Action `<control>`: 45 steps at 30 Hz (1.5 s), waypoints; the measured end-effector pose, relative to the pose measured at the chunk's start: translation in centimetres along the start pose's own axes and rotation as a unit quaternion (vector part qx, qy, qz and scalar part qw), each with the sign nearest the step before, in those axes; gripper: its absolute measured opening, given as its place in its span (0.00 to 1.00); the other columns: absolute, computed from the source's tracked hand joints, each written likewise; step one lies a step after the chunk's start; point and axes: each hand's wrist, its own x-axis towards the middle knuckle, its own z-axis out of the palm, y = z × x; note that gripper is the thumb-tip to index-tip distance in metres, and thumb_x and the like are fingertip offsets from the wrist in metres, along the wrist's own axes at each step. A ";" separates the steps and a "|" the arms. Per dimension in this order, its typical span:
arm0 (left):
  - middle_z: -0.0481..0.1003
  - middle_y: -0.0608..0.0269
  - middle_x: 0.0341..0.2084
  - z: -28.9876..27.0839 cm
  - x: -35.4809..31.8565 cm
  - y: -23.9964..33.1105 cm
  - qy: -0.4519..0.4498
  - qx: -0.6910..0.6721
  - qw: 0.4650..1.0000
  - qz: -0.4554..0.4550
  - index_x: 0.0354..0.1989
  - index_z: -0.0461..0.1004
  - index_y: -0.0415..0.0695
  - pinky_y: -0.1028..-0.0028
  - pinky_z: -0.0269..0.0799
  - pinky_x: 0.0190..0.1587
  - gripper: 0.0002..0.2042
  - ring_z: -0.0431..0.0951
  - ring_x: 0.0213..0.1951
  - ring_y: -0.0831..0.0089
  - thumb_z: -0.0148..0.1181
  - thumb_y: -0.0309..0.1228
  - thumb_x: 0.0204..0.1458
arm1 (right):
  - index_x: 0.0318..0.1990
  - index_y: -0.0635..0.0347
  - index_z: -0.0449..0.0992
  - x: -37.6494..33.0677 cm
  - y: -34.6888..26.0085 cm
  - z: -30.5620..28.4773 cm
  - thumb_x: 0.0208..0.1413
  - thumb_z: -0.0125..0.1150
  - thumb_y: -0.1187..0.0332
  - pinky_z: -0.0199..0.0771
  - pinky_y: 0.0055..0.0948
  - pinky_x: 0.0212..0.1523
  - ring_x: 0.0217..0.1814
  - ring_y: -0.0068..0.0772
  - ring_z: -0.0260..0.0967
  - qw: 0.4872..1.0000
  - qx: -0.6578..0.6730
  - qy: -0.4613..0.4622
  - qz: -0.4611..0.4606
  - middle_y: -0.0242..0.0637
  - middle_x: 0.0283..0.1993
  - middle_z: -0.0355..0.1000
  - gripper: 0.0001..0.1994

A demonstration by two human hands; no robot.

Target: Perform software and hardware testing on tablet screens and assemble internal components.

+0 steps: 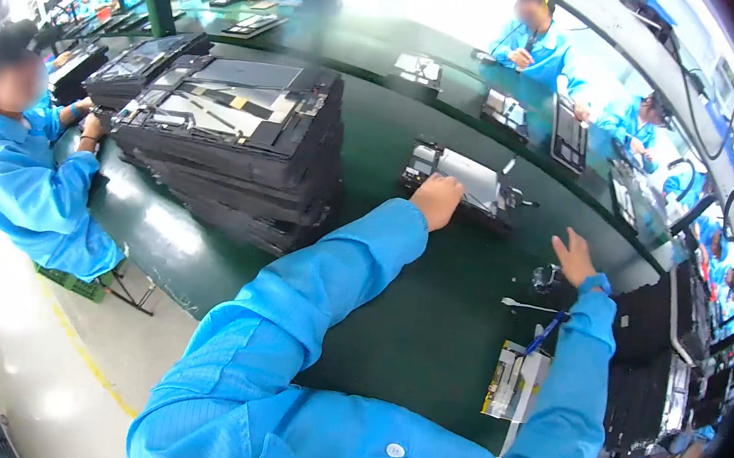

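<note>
My left hand (438, 199) reaches forward with its fingers curled over the near edge of an opened flat electronic device (472, 179), which has a dark frame and a pale silvery panel. The device lies on the dark green table (399, 341). My right hand (574, 255) is held off to the right with fingers spread and nothing in them. Near it sits a small clear, shiny object (545, 278), too small to name. Closer to me are a thin white tool (530, 305), a blue pen (545, 333) and a small yellow-and-white box (533, 388).
A tall stack of black trays (235, 191) bearing flat device parts stands at left. More black trays (644, 342) are piled at right. Another person in blue (34, 173) sits at left; several work across the table beside other opened devices (505, 111). A metal frame (623, 50) spans overhead.
</note>
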 end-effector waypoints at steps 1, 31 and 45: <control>0.68 0.50 0.33 0.7 0.5 -0.5 0.020 -0.008 1.000 -0.010 0.33 0.66 0.38 0.59 0.61 0.48 0.09 0.68 0.40 0.53 0.49 0.19 0.41 | 0.59 0.68 0.54 0.5 0.4 1.0 0.56 0.41 0.47 0.47 0.38 0.62 0.63 0.52 0.49 0.993 -0.001 -0.096 0.064 0.56 0.60 0.53 0.33; 0.74 0.42 0.32 -36.3 -21.3 -9.0 0.355 0.050 0.829 -0.429 0.37 0.73 0.34 0.63 0.65 0.43 0.30 0.72 0.40 0.49 0.42 0.55 0.53 | 0.50 0.70 0.66 2.7 -45.2 -0.8 0.55 0.44 0.46 0.50 0.31 0.58 0.56 0.34 0.58 0.839 0.538 -0.073 -0.037 0.44 0.53 0.65 0.30; 0.66 0.48 0.48 -37.0 -19.1 2.6 0.435 -0.523 0.719 -0.140 0.55 0.59 0.32 0.73 0.71 0.42 0.26 0.71 0.45 0.63 0.39 0.44 0.58 | 0.47 0.61 0.66 -6.6 -35.5 -11.2 0.50 0.53 0.66 0.71 0.28 0.39 0.37 0.29 0.69 0.596 0.795 -0.046 -0.105 0.36 0.37 0.69 0.17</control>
